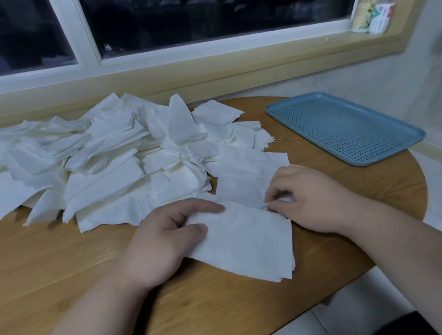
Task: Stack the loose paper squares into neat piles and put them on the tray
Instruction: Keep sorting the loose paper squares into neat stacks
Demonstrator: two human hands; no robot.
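A big loose heap of white paper squares (96, 160) covers the far left and middle of the wooden table (59, 265). In front of it lies a small flat pile of squares (245, 242). My left hand (164, 238) holds this pile's left edge, thumb on top and fingers beneath. My right hand (310, 198) pinches the pile's far right corner with curled fingers. The blue perforated tray (348, 126) sits at the far right of the table with nothing on it.
A window sill runs behind the table, with bottles (372, 6) at its right end. A pale wall rises to the right of the tray. The table's rounded edge curves past my right forearm, with tiled floor (344, 319) below.
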